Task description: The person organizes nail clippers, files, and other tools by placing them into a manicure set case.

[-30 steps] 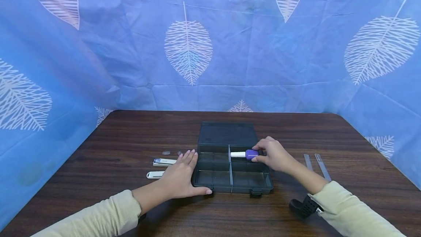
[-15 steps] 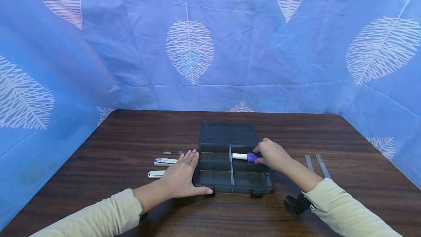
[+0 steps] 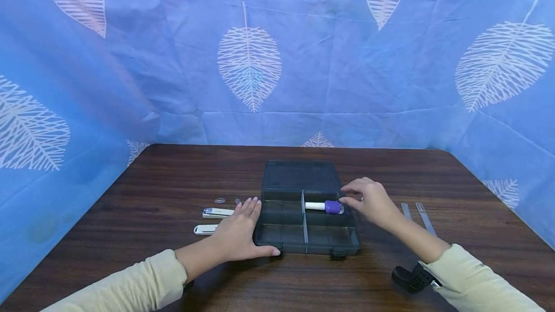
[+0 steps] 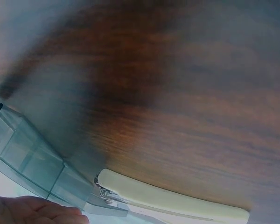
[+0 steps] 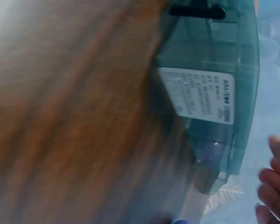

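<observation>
A dark translucent divider box (image 3: 282, 236) stands on the table with its lid (image 3: 299, 176) folded back. In its back right compartment lies a nail polish bottle (image 3: 333, 207), purple with a white cap pointing left. My left hand (image 3: 238, 232) rests along the box's left side, fingers straight and thumb at the front corner. Just off the bottle's right end, at the box's right edge, my right hand (image 3: 370, 203) holds nothing, thumb and forefinger apart. The right wrist view shows the box's side with a white label (image 5: 200, 95) and my fingers beyond it.
Two white nail clippers, the farther one (image 3: 217, 213) and the nearer one (image 3: 205, 229), lie partly behind my left hand. Small clear pieces (image 3: 219, 200) lie beyond them. To the right are two flat grey nail files (image 3: 426, 218). A blue leaf-patterned cloth (image 3: 299, 71) hangs behind the table.
My right hand has lowered the nail polish bottle into the back right compartment, let go of it and drawn off to the right. The left hand stays in place.
</observation>
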